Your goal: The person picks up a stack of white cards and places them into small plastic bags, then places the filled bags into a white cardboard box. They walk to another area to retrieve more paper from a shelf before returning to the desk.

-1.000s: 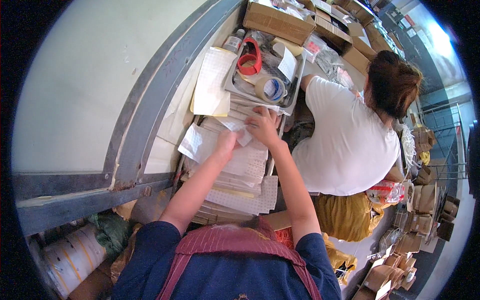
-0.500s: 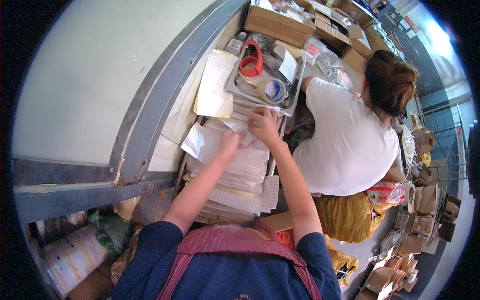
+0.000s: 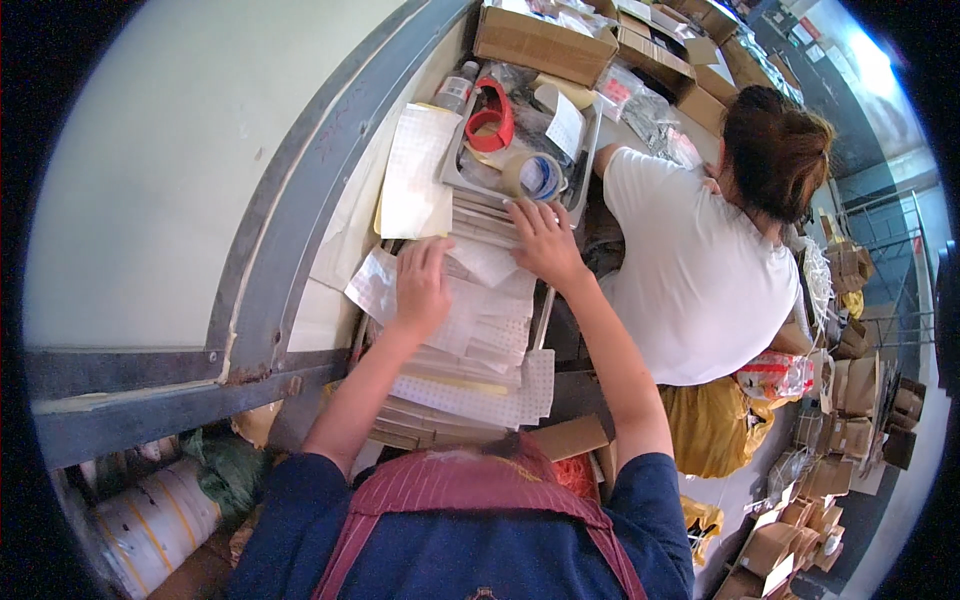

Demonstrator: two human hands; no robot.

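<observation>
Overlapping pale sheets with small printed marks (image 3: 475, 315) lie in a long pile in front of me. My left hand (image 3: 423, 287) rests on the left of the pile, fingers stretched out over the sheets. Farther up and to the right, my right hand (image 3: 548, 248) is spread over the upper end of the pile, fingertips by the rim of a grey tray (image 3: 470, 187). Neither hand appears to grip anything. In the tray are a red tape dispenser (image 3: 502, 135) and a roll of tape (image 3: 535, 178). A stack of white and yellow sheets (image 3: 418, 170) lies left of it.
A plastic bottle (image 3: 457, 88) lies beside the tray, with a cardboard box (image 3: 545, 47) behind. Close on my right sits a person in a white shirt (image 3: 700, 270). Yellow sacks (image 3: 722, 425) and cardboard boxes (image 3: 850, 430) stand farther right. A grey metal frame (image 3: 262, 230) borders the left.
My hands have moved apart: the left went leftward and its fingers straightened, while the right opened out flat. The small piece of sheet between them is no longer held. The view shifted slightly.
</observation>
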